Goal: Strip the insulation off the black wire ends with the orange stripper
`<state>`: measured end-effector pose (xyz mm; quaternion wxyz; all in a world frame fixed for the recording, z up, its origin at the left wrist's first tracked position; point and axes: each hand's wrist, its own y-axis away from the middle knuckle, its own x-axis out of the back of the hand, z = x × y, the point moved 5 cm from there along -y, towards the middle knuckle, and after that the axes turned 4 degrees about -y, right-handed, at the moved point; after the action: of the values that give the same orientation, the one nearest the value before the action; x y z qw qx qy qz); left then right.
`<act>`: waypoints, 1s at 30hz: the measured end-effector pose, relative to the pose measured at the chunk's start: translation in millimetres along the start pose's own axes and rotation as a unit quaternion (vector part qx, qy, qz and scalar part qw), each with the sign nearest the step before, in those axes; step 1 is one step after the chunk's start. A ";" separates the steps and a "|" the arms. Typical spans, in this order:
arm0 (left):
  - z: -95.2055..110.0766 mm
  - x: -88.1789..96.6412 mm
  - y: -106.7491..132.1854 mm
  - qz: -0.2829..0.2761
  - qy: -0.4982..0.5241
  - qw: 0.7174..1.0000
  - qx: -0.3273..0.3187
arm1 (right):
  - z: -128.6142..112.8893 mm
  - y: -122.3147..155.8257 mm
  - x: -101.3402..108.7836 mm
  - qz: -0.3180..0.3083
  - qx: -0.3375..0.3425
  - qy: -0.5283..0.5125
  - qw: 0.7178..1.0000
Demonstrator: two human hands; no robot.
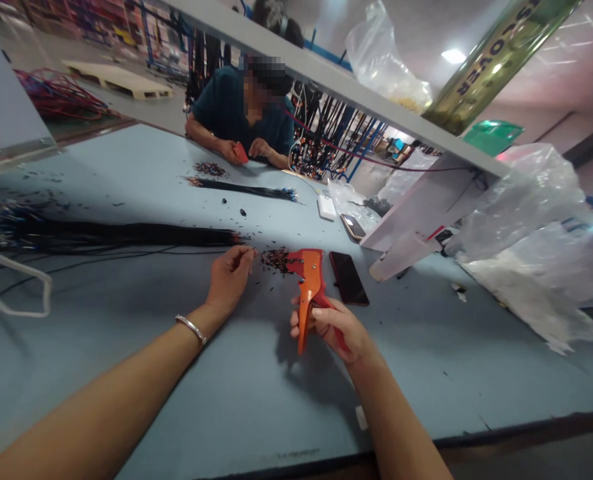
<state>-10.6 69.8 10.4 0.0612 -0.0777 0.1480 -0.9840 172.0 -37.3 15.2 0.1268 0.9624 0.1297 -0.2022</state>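
My left hand (231, 277) is closed in a pinch beside the right end of the long bundle of black cables (141, 235). A thin black cable (176, 251) runs along the table into its fingers, and a small tip shows at the fingertips. My right hand (339, 327) is wrapped around the handles of an orange and red wire stripper (309, 280). The tool's jaws point left, towards the pinched fingers, with a gap between. Under and beside the jaws lies a heap of small dark and coppery scraps (275, 259).
Across the table, a person (241, 113) holds a red tool (241, 153) near a shorter cable bundle (246, 189). A black phone (350, 278) lies right of my stripper. A white bent frame (16, 310) is at left; plastic bags (531, 220) and a shelf post (416, 193) stand right.
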 end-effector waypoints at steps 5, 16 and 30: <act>-0.7 -0.1 -1.0 -0.016 -0.060 0.998 0.007 | 8.7 1.4 -6.3 -0.010 -0.039 -0.059 0.997; -0.2 -18.3 6.2 -0.137 -0.362 0.921 -0.039 | 16.2 -10.4 17.5 0.062 -0.034 -0.101 0.992; 9.1 -36.7 2.7 -0.366 -0.087 0.916 0.143 | 24.1 -18.9 23.5 0.091 -0.039 -0.196 0.976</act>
<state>27.2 69.9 13.2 -0.2798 -0.2023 -0.0388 -0.9377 178.5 -22.1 -19.7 0.2053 0.9061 0.0222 -0.3691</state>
